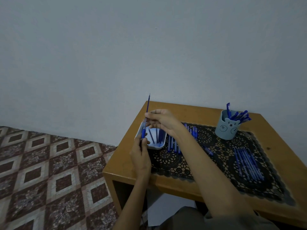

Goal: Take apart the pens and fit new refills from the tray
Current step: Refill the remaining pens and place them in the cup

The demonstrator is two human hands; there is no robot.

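Your left hand [141, 156] grips pen barrel [143, 132], right hand [162, 120] pinches refill [147, 105] standing half out of it — refill-swap step, in or out unclear; next, keep refill dead in line with barrel

The raised refill [148, 103] is dark blue; the pen [143, 131] under it has a blue grip. The tray [158, 147] is white. A black lace mat [207, 160] with round openwork patterns lies on the orange-brown table [123, 165]. At 2 o'clock on the mat, the pale blue pen holder [226, 130] carries a bear face. The floor tiles [49, 163] show maroon and beige diamonds.
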